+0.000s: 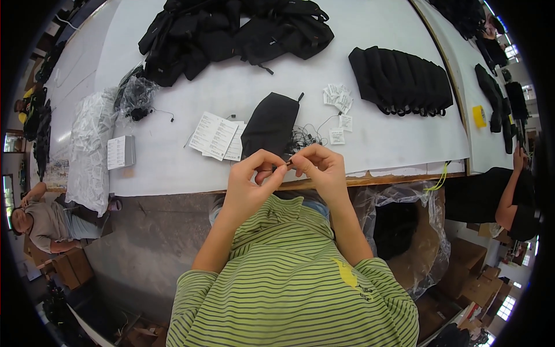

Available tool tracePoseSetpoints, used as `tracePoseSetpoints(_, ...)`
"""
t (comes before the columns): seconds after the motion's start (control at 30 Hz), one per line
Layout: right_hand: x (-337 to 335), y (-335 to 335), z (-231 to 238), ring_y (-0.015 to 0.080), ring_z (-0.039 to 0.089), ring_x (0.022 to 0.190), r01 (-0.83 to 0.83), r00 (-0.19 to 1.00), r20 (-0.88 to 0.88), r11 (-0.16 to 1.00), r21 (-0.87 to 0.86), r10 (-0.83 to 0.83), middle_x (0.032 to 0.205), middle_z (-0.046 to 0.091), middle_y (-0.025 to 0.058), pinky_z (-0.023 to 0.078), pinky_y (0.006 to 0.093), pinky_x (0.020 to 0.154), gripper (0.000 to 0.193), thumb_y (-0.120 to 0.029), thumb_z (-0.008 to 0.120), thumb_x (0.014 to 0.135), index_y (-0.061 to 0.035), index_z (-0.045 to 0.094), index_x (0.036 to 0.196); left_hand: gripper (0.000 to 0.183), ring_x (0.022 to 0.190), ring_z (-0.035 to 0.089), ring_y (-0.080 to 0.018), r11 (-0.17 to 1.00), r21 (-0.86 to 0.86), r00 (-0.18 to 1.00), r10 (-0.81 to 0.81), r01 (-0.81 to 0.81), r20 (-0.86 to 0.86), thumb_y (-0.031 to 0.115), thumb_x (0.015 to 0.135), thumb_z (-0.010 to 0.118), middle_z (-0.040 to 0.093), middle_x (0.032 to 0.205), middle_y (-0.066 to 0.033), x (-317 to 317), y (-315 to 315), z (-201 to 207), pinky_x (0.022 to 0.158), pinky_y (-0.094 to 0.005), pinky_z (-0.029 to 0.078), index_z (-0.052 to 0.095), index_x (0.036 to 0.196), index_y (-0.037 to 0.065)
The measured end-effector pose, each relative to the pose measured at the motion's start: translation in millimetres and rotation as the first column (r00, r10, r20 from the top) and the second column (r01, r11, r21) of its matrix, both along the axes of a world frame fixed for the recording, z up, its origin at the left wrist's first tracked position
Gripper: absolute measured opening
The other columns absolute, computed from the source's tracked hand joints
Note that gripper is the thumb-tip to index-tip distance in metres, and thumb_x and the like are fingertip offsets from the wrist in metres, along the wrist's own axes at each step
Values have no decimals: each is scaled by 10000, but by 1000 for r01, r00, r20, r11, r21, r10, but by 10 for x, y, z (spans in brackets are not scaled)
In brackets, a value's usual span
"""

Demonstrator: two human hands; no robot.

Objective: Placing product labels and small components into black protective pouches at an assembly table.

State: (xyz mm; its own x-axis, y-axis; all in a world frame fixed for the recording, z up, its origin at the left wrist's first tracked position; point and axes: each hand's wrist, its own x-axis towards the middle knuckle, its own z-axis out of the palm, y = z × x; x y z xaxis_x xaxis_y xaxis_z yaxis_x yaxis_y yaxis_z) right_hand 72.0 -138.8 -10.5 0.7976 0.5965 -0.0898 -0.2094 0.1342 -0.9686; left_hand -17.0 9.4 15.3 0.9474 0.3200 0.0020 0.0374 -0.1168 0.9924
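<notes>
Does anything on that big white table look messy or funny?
A little: the thin black cords lie in a messy tangle beside the black pouch, while the black bags farther right sit in a neat row. Nothing looks clearly spilled or broken.

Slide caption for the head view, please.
Left hand and right hand pinch a small dark piece near a black pouch and white cards.

the black pouch looks like matt cloth; the cards, smooth paper; the clear liner, glossy plastic; the table edge, rough wood.
</notes>
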Motion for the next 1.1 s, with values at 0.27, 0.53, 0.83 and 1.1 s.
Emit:
tracePoseSetpoints(0.27,-5,45,10,68,598,655,9,1000,28,997,-72,-7,731,685,35,447,202,590,142,-163,700,847,-24,675,832,58,544,300,-29,1000,10,1000,5,-5,-8,48,802,656,365,574,55,9,45,-67,510,-203,263,607,804,17)
tracePoseSetpoints(0.53,26,17,28,30,505,568,-19,973,219,978,-209,66,680,662,-5,387,194,539,124,-150,711,824,-32,679,803,40,546,305,-24,999,-40,999,-22,21,-27,37,805,650,360,572,60,7,25,-59,514,-191,283,628,826,12)
tracePoseSetpoints(0.83,336,32,-414,83,513,638,39,990,136,915,-401,18,697,597,44,418,240,574,374,-379,658,869,-5,647,861,76,572,412,-54,957,38,956,-289,287,58,23,781,696,525,675,13,-1,-178,177,510,-204,323,637,828,12)
tracePoseSetpoints(1.1,311,-1,-362,151,513,653,145,923,380,858,-493,63,738,549,44,431,277,592,291,-240,783,713,-26,666,870,203,872,536,-191,916,307,939,-314,260,142,53,811,669,593,985,-47,58,-145,76,712,-297,420,616,1007,46)
